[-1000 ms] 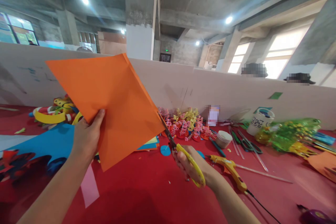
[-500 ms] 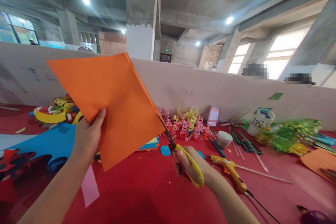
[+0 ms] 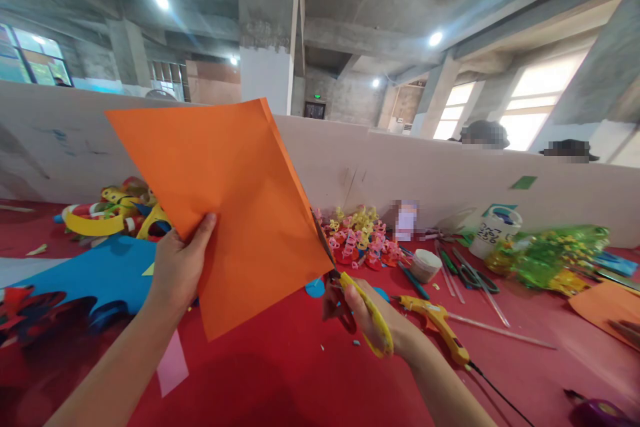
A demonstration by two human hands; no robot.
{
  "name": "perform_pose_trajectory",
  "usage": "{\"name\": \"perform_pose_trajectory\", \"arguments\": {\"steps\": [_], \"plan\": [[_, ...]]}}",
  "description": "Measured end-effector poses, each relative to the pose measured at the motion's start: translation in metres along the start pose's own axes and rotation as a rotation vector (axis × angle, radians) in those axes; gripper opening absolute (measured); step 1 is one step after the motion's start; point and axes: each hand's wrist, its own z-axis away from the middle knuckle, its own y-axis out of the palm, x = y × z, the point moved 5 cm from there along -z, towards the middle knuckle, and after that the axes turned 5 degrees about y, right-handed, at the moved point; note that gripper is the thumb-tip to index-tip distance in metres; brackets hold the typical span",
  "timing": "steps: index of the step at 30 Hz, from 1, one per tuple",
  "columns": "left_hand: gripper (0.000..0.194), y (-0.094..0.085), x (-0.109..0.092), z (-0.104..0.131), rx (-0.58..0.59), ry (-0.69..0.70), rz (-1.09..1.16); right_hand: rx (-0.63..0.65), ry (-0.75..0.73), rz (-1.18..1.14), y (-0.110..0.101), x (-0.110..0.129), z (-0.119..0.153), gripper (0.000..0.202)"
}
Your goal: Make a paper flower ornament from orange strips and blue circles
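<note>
My left hand (image 3: 183, 267) pinches a large orange paper (image 3: 230, 200) by its lower left edge, thumb on the front, holding it up off the table. My right hand (image 3: 367, 313) grips scissors (image 3: 373, 323) with yellow handles. Their dark blades are at the paper's right corner, partly hidden by it. A narrow folded strip shows along the paper's right edge. Behind the blades stand small pink and yellow curled paper pieces (image 3: 365, 233).
On the red table (image 3: 280, 380) lie a yellow glue gun (image 3: 435, 320) with a cord, a white tub (image 3: 427, 265), green scissors (image 3: 473, 277) and blue paper (image 3: 110, 267). A white partition (image 3: 320, 153) runs behind. Another person's hand (image 3: 625, 330) rests at the far right.
The orange paper and my left hand have moved a little to the right. The scissors have shifted slightly right, and their blades now show less beyond the paper.
</note>
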Motion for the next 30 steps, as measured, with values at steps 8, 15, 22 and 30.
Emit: {"name": "perform_pose_trajectory", "arguments": {"steps": [8, 15, 22, 30], "plan": [[0.04, -0.001, -0.004, 0.003, -0.044, -0.019, 0.028, -0.057, 0.064, -0.107, 0.005, -0.01, -0.003, 0.056], [0.041, -0.002, -0.006, 0.002, -0.061, -0.019, -0.006, -0.091, 0.055, -0.06, 0.004, -0.012, -0.003, 0.058], [0.039, -0.004, -0.002, 0.0, -0.056, -0.03, -0.002, -0.126, 0.024, -0.007, 0.002, -0.009, -0.002, 0.057], [0.038, -0.001, 0.0, 0.001, -0.033, -0.064, 0.072, -0.139, 0.049, -0.09, 0.003, -0.013, -0.003, 0.058]]}}
